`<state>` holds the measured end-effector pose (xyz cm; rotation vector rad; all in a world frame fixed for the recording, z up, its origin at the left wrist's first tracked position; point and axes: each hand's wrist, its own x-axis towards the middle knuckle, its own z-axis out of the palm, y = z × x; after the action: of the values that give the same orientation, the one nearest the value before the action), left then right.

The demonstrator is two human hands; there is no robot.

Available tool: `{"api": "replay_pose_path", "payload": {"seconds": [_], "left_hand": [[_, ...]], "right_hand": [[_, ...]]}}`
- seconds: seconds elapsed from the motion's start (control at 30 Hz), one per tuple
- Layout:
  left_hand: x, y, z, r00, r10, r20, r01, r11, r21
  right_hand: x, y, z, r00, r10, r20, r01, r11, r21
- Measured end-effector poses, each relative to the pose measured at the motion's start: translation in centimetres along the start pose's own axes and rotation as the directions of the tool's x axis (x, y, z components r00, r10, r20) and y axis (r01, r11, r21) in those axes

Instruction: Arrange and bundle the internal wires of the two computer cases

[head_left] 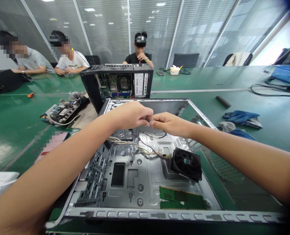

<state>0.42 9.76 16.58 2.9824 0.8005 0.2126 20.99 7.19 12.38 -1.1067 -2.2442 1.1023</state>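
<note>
Left hand (132, 114): thumb and finger pinch one small dark piece (148, 120), mostly hidden, above the case's (147, 179) far half. Right hand (169, 124): fingertips closed just beside it; any grip cannot be told. In the case: one fan (187, 164), logo illegible, near the right edge; overlapping green strips (181, 198), count unclear, toward the near right corner. Beyond: one tower (115, 69), label (140, 85) unreadable.

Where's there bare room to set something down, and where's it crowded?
Free: green table left of the circuit board, nearer than the orange piece; case floor between the square cutout and green boards. Crowded: around pale cables and the black fan; left hand and right hand hover above.
</note>
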Motion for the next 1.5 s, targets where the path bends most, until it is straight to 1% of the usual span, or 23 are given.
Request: {"api": "replay_pose_path", "payload": {"seconds": [0.13,0.4,0.57,0.9,1.23,1.5], "left_hand": [[0.01,0.0,0.03,1.0,-0.001,0.005,0.0,1.0,0.009],[0.01,0.27,-0.1,1.0,-0.015,0.02,0.015,1.0,0.0],[-0.05,0.14,-0.01,1.0,0.005,0.0,-0.005,1.0,0.004],[0.21,0.06,0.12,1.0,0.005,0.03,-0.007,0.996,0.092],[0.26,0.02,0.17,0.999,0.012,0.031,-0.015,0.997,0.08],[0.24,0.2,0.1,0.999,-0.015,0.032,0.012,0.996,0.084]], "right_hand": [[-0.01,-0.17,0.03,1.0,0.016,0.0,-0.016,1.0,-0.007],[-0.01,-0.25,0.05,1.0,0.012,0.008,-0.012,1.0,-0.003],[-0.08,-0.22,0.03,1.0,0.014,0.008,-0.014,1.0,-0.015],[-0.16,0.04,-0.08,1.0,0.015,-0.015,-0.015,0.999,-0.038],[-0.18,0.0,-0.03,1.0,0.007,-0.01,-0.007,1.0,-0.021],[-0.09,0.1,-0.04,1.0,0.002,-0.014,-0.002,1.0,-0.026]]}}
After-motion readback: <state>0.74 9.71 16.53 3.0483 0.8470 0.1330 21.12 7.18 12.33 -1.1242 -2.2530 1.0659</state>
